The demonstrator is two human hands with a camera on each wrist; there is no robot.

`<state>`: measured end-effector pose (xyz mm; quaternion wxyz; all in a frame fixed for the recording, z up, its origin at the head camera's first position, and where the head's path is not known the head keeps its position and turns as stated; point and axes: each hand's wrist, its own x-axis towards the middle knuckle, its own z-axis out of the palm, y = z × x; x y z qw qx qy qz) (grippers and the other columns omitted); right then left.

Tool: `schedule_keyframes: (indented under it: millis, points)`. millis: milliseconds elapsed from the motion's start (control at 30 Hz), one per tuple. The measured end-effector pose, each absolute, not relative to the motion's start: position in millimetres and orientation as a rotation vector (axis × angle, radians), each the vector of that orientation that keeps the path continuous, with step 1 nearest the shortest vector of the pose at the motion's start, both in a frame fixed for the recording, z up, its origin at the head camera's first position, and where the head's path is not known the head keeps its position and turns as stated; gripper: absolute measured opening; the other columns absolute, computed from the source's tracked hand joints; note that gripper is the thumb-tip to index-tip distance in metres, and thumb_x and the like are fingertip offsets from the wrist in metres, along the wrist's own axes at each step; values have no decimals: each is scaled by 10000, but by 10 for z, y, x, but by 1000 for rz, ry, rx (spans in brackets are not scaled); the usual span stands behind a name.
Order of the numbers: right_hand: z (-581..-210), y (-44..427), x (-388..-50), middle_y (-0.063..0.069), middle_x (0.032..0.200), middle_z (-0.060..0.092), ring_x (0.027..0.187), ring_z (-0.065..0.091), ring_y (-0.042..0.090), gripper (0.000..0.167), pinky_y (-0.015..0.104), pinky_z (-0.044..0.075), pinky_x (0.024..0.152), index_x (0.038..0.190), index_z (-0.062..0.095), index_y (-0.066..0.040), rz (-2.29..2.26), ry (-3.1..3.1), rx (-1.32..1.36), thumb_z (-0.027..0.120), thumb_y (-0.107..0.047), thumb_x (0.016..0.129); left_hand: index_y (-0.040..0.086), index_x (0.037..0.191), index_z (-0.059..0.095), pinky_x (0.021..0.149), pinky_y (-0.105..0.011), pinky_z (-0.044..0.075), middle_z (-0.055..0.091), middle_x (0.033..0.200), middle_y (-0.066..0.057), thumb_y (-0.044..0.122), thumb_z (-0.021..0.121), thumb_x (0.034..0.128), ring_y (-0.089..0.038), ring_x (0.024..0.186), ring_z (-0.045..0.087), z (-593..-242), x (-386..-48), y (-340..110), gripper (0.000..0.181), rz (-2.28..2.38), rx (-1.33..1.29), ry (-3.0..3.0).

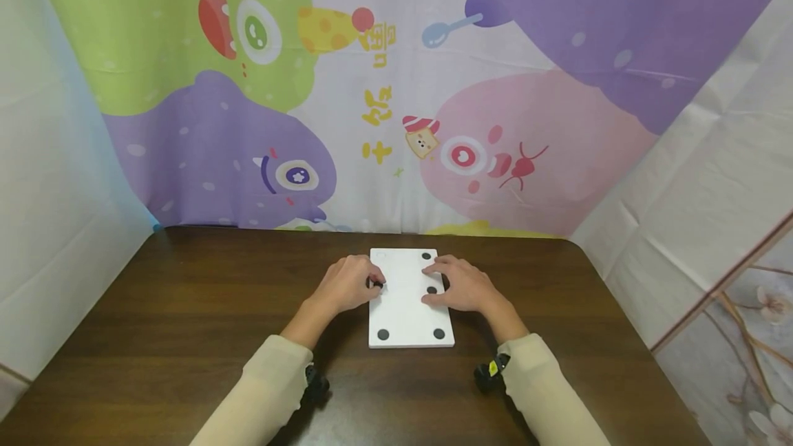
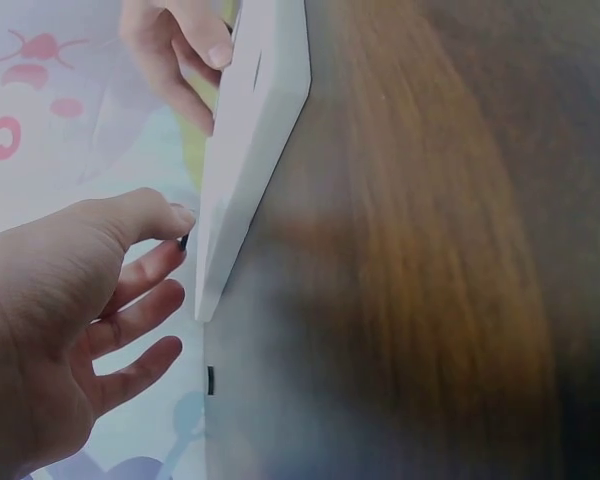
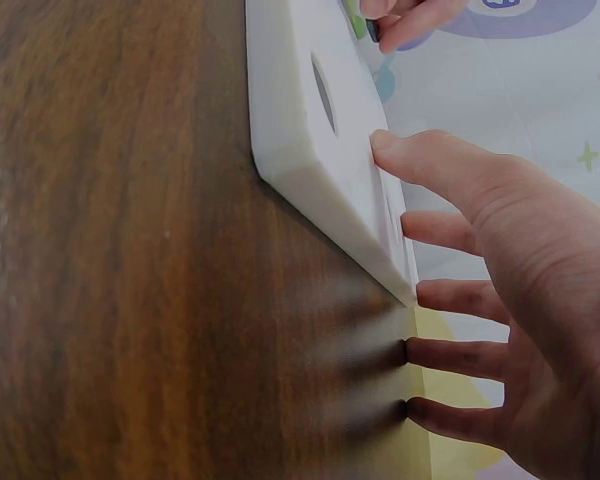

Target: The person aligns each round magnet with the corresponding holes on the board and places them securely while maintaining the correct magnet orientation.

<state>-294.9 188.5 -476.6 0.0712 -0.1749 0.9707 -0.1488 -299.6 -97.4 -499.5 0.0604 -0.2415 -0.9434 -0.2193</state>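
Observation:
A white rectangular board point(image 1: 405, 315) lies on the table, with several round black discs set on it. Two of these, the lower left disc point(image 1: 383, 334) and the lower right disc point(image 1: 438, 334), sit at its near corners. At the board's left edge my left hand point(image 1: 349, 283) pinches a small black disc point(image 2: 184, 242) between thumb and index finger, the other fingers apart. My right hand point(image 1: 467, 285) rests at the right edge, its thumb point(image 3: 405, 152) on the board and its fingers spread. Between that thumb and index finger lies the middle right disc point(image 1: 431, 290).
The dark wooden table point(image 1: 204, 308) extends around the board. Behind it hangs a cartoon-printed curtain point(image 1: 396, 205). A small dark piece point(image 2: 211, 380) shows at the table's far edge in the left wrist view. Dark devices are strapped at both wrists.

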Motion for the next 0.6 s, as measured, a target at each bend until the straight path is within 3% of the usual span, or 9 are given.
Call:
schedule_keyframes:
  millis: [367,600]
  points:
    - [-4768,1879,-2947,161,1721,553,1545,565,437,660,754,504,1186,1520,716,-227,-454,2917,-535,841,-546,956,271,1011,925,695,-415,607,845,1069,10,161,851,928,-145,897,721,-5170,-3066,-975,156,-608,-772,-2846]
    - [-4761,1875,-2944,159,1724,549,1550,560,436,659,757,496,1193,1522,715,-231,-469,2915,-523,839,-547,957,224,1026,928,754,-445,646,868,1124,-17,91,844,965,-206,999,785,-4916,-2887,-899,169,-607,-748,-2922]
